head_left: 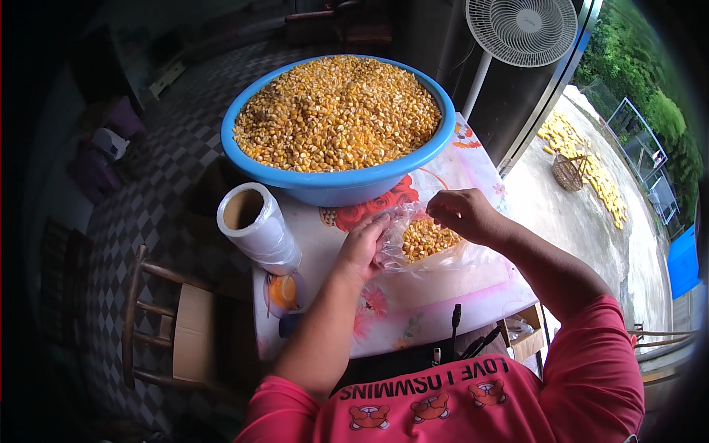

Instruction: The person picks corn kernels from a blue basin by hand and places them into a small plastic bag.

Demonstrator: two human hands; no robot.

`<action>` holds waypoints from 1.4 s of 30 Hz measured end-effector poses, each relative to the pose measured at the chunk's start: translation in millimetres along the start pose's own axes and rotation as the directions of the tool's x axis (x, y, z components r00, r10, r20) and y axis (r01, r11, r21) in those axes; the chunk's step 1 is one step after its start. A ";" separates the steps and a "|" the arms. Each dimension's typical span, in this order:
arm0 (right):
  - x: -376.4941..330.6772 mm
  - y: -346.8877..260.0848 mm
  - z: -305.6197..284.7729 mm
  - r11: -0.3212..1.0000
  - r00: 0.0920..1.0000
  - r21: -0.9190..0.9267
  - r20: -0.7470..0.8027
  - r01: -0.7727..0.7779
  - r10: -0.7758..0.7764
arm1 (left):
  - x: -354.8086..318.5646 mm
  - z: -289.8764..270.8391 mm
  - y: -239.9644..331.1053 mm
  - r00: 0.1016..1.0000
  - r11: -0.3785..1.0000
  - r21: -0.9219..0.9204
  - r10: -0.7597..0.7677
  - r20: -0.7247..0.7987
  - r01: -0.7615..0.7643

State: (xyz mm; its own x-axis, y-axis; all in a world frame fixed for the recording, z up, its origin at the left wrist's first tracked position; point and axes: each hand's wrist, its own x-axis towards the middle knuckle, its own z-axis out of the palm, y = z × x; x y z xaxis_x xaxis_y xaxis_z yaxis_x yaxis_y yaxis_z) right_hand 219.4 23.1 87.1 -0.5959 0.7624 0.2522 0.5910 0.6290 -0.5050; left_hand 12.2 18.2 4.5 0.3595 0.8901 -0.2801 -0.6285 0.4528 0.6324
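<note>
A clear plastic bag (425, 240) partly filled with yellow corn kernels lies on the flowered tablecloth (413, 310) in front of me. My left hand (362, 244) grips the bag's left edge. My right hand (461, 213) pinches the bag's upper right edge, fingers closed on the plastic. Just beyond the bag stands a big blue basin (347, 181) heaped with loose corn kernels (336, 111).
A roll of clear plastic bags (258, 225) lies left of the bag, with a small orange-filled cup (283, 292) below it. A wooden chair (159, 325) stands at left, a white fan (521, 29) at back right. Corn cobs and a basket (569, 170) lie outside.
</note>
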 end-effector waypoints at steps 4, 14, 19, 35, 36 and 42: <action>24.4 -10.5 -12.3 0.997 0.989 0.052 -0.135 0.063 -0.056 | -3.6 -8.2 2.9 0.986 0.997 0.079 -0.029 0.162 0.017; 80.1 -21.8 -25.0 1.000 0.915 0.016 -0.403 0.007 0.000 | -7.7 -7.3 2.4 0.998 0.995 0.093 -0.034 0.053 0.029; 35.1 -9.9 -30.8 0.996 0.930 -0.085 -0.369 -0.028 -0.005 | -2.9 -3.9 2.9 0.992 0.996 0.068 -0.067 0.106 0.060; -173.8 10.8 34.2 0.460 0.629 0.831 -0.182 -0.313 0.756 | -16.0 18.1 -12.3 0.986 0.901 0.402 0.144 0.081 -0.165; -172.0 6.1 30.7 0.452 0.631 0.840 -0.181 -0.299 0.755 | -17.3 17.9 -12.2 0.986 0.893 0.419 0.145 0.078 -0.165; -162.4 -2.1 13.4 0.354 0.772 0.933 -0.180 -0.062 0.609 | -57.6 13.3 -2.6 0.964 0.728 0.642 0.255 0.073 -0.241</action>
State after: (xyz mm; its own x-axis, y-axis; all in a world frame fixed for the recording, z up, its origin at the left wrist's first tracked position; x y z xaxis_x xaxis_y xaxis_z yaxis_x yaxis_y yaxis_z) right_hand 307.6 -104.1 36.2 -0.0019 0.9994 0.0357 -0.2610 0.0340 -0.9647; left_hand 2.4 -35.0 28.6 0.2370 0.9699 -0.0561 -0.1013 0.0821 0.9915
